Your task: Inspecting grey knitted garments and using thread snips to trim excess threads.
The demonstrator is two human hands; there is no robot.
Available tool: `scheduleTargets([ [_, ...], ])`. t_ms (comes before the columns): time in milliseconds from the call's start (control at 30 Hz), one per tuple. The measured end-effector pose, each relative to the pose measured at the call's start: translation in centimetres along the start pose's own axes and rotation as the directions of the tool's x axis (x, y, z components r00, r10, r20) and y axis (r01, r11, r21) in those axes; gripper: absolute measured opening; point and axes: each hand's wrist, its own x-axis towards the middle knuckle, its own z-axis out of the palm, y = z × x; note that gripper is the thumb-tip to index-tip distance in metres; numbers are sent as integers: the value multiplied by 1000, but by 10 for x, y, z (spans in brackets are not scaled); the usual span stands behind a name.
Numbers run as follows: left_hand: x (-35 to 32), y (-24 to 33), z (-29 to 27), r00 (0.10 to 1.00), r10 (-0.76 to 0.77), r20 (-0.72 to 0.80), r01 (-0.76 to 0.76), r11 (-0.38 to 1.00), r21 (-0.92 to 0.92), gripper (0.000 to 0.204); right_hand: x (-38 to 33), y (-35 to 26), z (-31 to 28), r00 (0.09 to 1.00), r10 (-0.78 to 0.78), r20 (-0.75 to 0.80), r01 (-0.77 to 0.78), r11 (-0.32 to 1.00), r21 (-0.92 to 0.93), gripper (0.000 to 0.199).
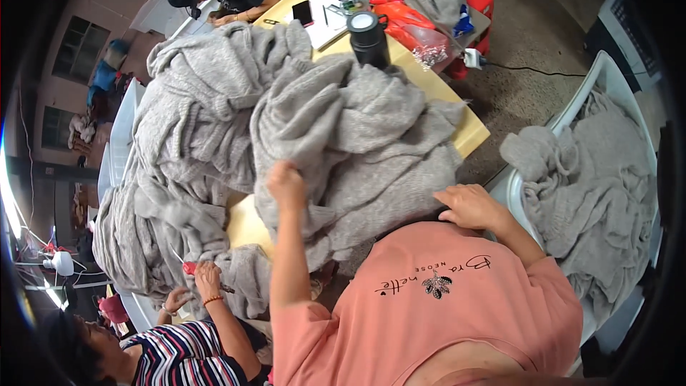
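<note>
Grey knit garment [389,189] lay rumpled across the bench [429,77], near edge toward the wearer, probably for easy reach. Left hand [287,186] curled above it, blurred; couldn't tell whether its grip held cloth. Right hand [473,207] touched the near-right edge, seemingly steadying; whether that grip pinched fabric, unclear.

The person wears a salmon-pink T-shirt [386,261] with short, loose sleeves [547,297] and a rounded neckline [457,342]. Dark script lettering [474,264] crosses the chest beside a leafy motif [436,284] (black, with paler speckles). Both hands [471,207] are bare.
</note>
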Motion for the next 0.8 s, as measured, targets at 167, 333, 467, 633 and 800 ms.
scheduleTargets([
  [167,-50,43,-21,862,506,26,-497,855,-151,17,67,-34,11,936,-38,-350,118,971,209,54],
  [333,-23,-27,-20,990,46,-134,-31,993,112,23,135,-78,27,866,-85,-493,225,946,234,69],
  [467,-59,-21,-17,954,249,166,-214,956,-201,2,188,-85,38,795,-152,-588,220,974,45,82],
  [633,-104,-13,-52,679,515,523,-338,852,-400,8,195,-83,36,979,-37,-200,10,991,-136,29],
  [800,-111,-77,-86,798,-2,603,-105,984,143,17,128,-29,33,906,-119,405,23,972,235,10],
])
